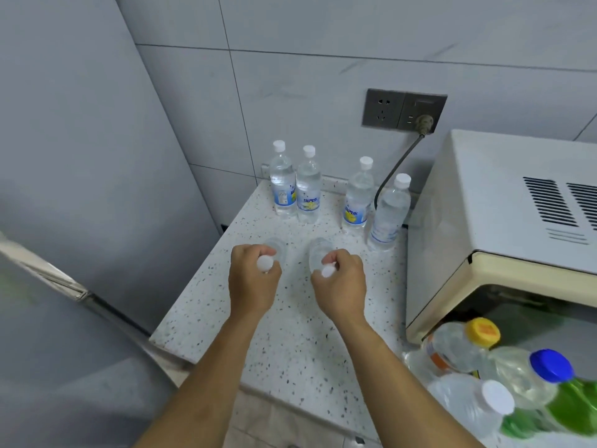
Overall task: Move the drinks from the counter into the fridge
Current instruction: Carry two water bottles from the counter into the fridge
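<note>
Two clear plastic bottles with white caps are being gripped at the neck, one per hand, above the speckled white stone worktop (290,344). Left to right: the grey fridge (80,156) is standing at the far left with its door edge showing, the left hand (253,279) is curling round the left bottle (274,248), and the right hand (339,282) is curling round the right bottle (318,253). Four more labelled water bottles (336,195) are waiting upright by the tiled wall, and the cream microwave (500,227) is sitting at the right. Lifting straight up, then swinging left clear of the door edge, looks the safest approach. Both bottle bodies are mostly hiding beneath the hands, the fridge interior is lying out of view, and a cluster of bottles (484,376) at lower right is being cut off.
</note>
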`<state>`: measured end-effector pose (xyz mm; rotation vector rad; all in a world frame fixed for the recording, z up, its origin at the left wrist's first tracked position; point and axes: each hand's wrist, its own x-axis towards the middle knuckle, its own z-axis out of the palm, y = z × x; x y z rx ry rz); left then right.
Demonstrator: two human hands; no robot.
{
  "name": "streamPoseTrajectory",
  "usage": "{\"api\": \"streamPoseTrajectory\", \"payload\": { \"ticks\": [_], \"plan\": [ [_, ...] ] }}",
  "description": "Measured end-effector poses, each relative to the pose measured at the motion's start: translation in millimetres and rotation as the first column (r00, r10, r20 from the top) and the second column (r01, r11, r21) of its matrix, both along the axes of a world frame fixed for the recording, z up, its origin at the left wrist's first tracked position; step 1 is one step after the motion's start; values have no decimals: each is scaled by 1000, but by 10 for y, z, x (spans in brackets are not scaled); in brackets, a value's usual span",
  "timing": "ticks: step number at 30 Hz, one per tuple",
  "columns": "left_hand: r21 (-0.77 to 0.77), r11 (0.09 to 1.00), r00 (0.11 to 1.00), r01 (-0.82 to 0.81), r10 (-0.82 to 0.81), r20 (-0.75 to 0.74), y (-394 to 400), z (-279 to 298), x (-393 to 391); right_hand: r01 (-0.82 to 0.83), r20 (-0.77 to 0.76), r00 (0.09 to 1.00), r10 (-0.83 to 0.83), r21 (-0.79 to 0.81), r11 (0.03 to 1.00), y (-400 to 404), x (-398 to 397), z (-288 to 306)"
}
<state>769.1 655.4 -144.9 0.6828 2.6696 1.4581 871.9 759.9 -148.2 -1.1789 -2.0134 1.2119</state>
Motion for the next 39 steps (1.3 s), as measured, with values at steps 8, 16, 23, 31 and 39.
{"api": "streamPoseTrajectory", "payload": {
  "ticks": [8,16,23,31,39],
  "plan": [
    [15,995,992,101,-99,-73,-434,296,170,-152,-29,987,155,90,984,0,270,312],
    [99,984,989,147,-143,-46,-443,105,187,-274,-1,961,278,175,946,0,57,252],
    [143,964,927,223,-256,275,-570,-527,154,-269,-116,960,254,-147,952,-106,331,-356],
    [165,971,891,173,-226,394,-600,-888,178,-280,-100,960,262,-253,926,-85,242,-584],
    [217,975,878,47,-144,456,-977,-850,557,-311,-167,950,266,-390,866,-189,668,-568]
  ]
}}
